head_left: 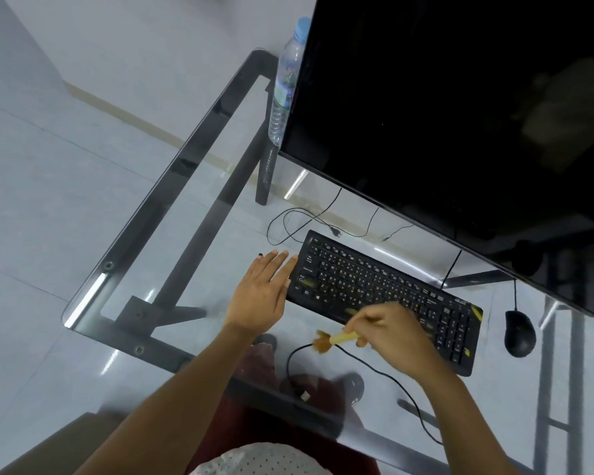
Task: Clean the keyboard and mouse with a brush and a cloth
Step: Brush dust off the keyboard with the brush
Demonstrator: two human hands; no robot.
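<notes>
A black keyboard (384, 289) lies slanted on the glass desk (172, 207), in front of the monitor. My right hand (388, 334) hovers over the keyboard's near edge and grips a small brush (330, 339) by its pale wooden handle, with the brown bristles pointing left, off the keys. My left hand (264, 289) lies flat with fingers spread, its fingertips against the keyboard's left end. A black mouse (519, 333) sits to the right of the keyboard, untouched. No cloth is in view.
A large dark monitor (460, 108) fills the upper right. A plastic water bottle (285, 84) stands behind its left edge. Thin cables (302, 221) loop behind the keyboard, and a cable with a USB plug (304, 395) trails across the near glass.
</notes>
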